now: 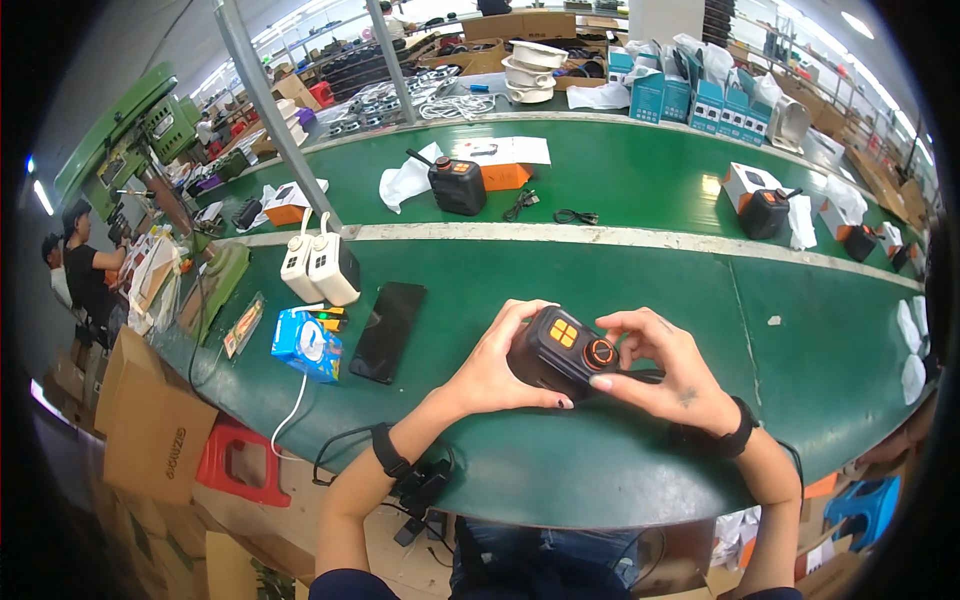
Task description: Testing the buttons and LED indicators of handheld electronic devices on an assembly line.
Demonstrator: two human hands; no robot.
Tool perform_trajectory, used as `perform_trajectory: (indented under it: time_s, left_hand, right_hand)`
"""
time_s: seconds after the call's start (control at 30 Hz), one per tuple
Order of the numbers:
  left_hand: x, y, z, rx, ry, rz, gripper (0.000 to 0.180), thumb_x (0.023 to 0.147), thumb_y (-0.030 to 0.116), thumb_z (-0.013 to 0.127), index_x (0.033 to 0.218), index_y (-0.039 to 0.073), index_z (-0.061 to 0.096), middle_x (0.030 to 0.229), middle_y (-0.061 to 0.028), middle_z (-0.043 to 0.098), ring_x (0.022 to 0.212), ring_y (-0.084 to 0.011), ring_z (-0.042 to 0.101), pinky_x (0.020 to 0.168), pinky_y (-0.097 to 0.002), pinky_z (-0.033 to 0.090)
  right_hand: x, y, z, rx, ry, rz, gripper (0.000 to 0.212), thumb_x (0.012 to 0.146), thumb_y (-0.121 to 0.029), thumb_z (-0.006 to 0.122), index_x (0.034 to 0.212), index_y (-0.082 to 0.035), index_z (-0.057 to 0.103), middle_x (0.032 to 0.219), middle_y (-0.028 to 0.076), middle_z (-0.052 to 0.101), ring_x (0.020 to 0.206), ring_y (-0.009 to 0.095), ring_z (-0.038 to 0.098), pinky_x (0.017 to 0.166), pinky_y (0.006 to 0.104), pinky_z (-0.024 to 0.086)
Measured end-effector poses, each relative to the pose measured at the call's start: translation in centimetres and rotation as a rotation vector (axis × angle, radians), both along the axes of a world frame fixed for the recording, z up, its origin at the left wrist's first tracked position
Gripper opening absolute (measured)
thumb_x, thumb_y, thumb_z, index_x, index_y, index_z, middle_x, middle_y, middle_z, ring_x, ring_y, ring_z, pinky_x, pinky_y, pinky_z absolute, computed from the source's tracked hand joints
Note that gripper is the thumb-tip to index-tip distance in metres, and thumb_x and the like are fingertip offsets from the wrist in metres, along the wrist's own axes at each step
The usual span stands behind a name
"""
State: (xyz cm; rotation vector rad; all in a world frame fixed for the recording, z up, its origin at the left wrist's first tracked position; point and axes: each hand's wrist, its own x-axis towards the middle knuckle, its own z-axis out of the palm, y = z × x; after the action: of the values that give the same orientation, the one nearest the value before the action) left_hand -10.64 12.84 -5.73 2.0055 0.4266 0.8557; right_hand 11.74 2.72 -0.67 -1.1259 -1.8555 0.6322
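A boxy black device (542,362), with a yellow-orange four-square panel and an orange-ringed knob (600,352), is held over the near part of the green table. My left hand (497,362) wraps round its left side, thumb along the near edge. On the other side, my right hand (668,368) is curled about the knob end, with the thumb near the knob's front and the fingers behind it. Left of my hands a dark smartphone (388,332) lies flat. Beside it are a blue box (306,345) and two cream-coloured devices (320,268).
A green belt (620,170) runs beyond a pale rail, carrying a similar black device (458,186), cables (522,205) and another black device (765,213). A metal post (275,110) rises at the left. Below the table's left edge are a red stool (243,462) and a carton (150,425).
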Motion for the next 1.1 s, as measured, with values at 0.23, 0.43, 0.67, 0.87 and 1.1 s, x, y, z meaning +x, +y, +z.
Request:
perform_trajectory:
  time_s: [0.23, 0.43, 0.67, 0.87, 1.1]
  left_hand:
    - [0.3, -0.8, -0.8, 0.055, 0.086, 0.012, 0.095, 0.058, 0.026, 0.094, 0.126, 0.006, 0.031, 0.115, -0.0118, 0.049, 0.107, -0.0214, 0.056, 0.093, -0.0356, 0.047]
    - [0.4, -0.9, -1.6, -0.007, 0.081, 0.004, 0.096, 0.060, 0.025, 0.093, 0.127, 0.006, 0.027, 0.116, -0.0129, 0.049, 0.109, -0.0215, 0.055, 0.094, -0.0358, 0.046]
    - [0.1, -1.2, -1.8, -0.134, 0.108, -0.067, 0.101, 0.059, 0.025, 0.094, 0.130, 0.006, 0.024, 0.119, -0.0092, 0.039, 0.115, -0.0189, 0.046, 0.098, -0.0349, 0.042]
    - [0.2, -1.1, -1.7, -0.070, 0.063, -0.116, 0.091, 0.066, 0.019, 0.090, 0.128, 0.005, 0.024, 0.119, -0.0142, 0.046, 0.112, -0.0214, 0.053, 0.096, -0.0362, 0.045]
    - [0.2, -1.0, -2.4, -0.062, 0.011, -0.149, 0.087, 0.070, 0.017, 0.087, 0.127, 0.005, 0.022, 0.123, -0.0185, 0.045, 0.115, -0.0248, 0.052, 0.098, -0.0378, 0.044]
  right_hand:
    - [0.4, 0.4, -1.3, 0.084, 0.047, 0.060, 0.049, 0.079, -0.010, 0.077, 0.120, -0.002, 0.053, 0.099, 0.011, 0.063, 0.084, 0.019, 0.063, 0.078, 0.0305, 0.052]
    - [0.3, 0.2, -1.1, 0.105, 0.059, 0.048, 0.047, 0.079, -0.008, 0.077, 0.119, -0.003, 0.053, 0.101, 0.013, 0.062, 0.092, 0.023, 0.064, 0.083, 0.0333, 0.052]
    - [0.6, 0.3, -2.3, 0.080, 0.143, 0.098, 0.044, 0.078, -0.006, 0.077, 0.115, -0.004, 0.054, 0.107, 0.013, 0.062, 0.096, 0.025, 0.064, 0.086, 0.0352, 0.052]
    - [0.9, 0.4, -1.9, 0.090, 0.132, 0.176, 0.045, 0.077, -0.006, 0.077, 0.115, -0.004, 0.054, 0.110, 0.013, 0.063, 0.099, 0.028, 0.063, 0.088, 0.0369, 0.050]
    - [0.4, 0.3, -1.4, 0.222, -0.081, 0.032, 0.037, 0.079, -0.008, 0.076, 0.110, -0.005, 0.057, 0.106, 0.011, 0.063, 0.095, 0.028, 0.061, 0.082, 0.0374, 0.049]
